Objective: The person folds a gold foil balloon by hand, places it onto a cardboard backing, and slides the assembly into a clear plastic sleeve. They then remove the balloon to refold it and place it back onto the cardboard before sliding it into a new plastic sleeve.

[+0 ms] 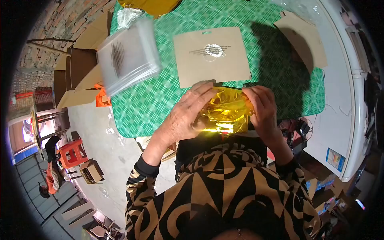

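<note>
Between my two hands is a shiny, see-through yellow plastic sheet (227, 110), crumpled and catching bright light, at the near edge of the green checked table. My left hand (186, 110) grips its left side, with the fingers curled over the top edge. On the other side, my right hand (262, 108) holds the upper right edge with bent fingers. Just beyond the sheet lies a flat brown cardboard piece (194, 74) with a slot and printed text. A small bundle of white string (215, 51) rests on that cardboard.
A stack of clear plastic bags (140, 52) lies at the table's left, with white string (129, 16) behind it. More yellow sheeting (160, 6) is at the far edge. Another cardboard piece (294, 34) lies at the right, near a white appliance (336, 108). Open cardboard boxes (82, 68) stand left.
</note>
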### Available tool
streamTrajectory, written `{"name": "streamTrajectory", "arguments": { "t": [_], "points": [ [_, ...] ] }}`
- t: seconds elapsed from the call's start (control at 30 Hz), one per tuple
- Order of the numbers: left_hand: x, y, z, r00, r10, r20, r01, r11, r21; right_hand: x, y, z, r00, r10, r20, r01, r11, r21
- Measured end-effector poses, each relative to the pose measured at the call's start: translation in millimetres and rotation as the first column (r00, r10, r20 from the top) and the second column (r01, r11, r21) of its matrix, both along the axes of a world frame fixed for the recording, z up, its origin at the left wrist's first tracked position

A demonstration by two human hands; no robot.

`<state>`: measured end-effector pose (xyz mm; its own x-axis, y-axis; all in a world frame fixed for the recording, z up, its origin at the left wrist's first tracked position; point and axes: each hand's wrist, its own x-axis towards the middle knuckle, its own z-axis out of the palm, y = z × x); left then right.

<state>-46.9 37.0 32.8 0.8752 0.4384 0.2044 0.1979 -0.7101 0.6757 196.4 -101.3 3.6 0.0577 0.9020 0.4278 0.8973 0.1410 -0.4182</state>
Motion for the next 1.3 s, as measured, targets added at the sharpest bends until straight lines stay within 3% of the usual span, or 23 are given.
{"name": "streamTrajectory", "arguments": {
  "t": [0.4,0.5,0.6,1.0,1.1,1.13,1.23,1.3],
  "points": [
    [-1,2,-9,0.99,0.118,0.077,-0.117,0.993,-0.016,2,0,-2,0.998,-0.017,0.063,0.018,1.0,-0.022],
    [2,0,-9,0.985,0.127,0.118,-0.134,0.989,0.06,2,-1,-3,0.999,0.002,0.044,-0.002,1.0,-0.004],
    [1,-5,-14,0.985,0.167,0.043,-0.172,0.974,0.148,1,1,-3,0.999,0.013,0.039,-0.013,1.0,0.002],
    [-7,-14,-13,0.949,0.311,0.048,-0.314,0.925,0.213,14,15,16,0.972,0.231,-0.043,-0.234,0.969,-0.085],
    [-4,-14,-12,0.945,0.32,0.061,-0.326,0.927,0.185,49,18,23,0.984,0.136,0.115,-0.131,0.99,-0.049],
    [-2,-14,-15,0.945,0.318,0.077,-0.327,0.927,0.185,67,24,26,0.994,0.082,0.072,-0.087,0.994,0.072],
    [3,-10,-23,0.944,0.316,0.095,-0.329,0.923,0.201,100,39,40,0.963,-0.189,0.19,0.164,0.976,0.139],
    [3,-11,-21,0.946,0.314,0.083,-0.325,0.917,0.233,107,47,34,0.984,-0.174,0.024,0.173,0.984,0.031]
  ]
}}
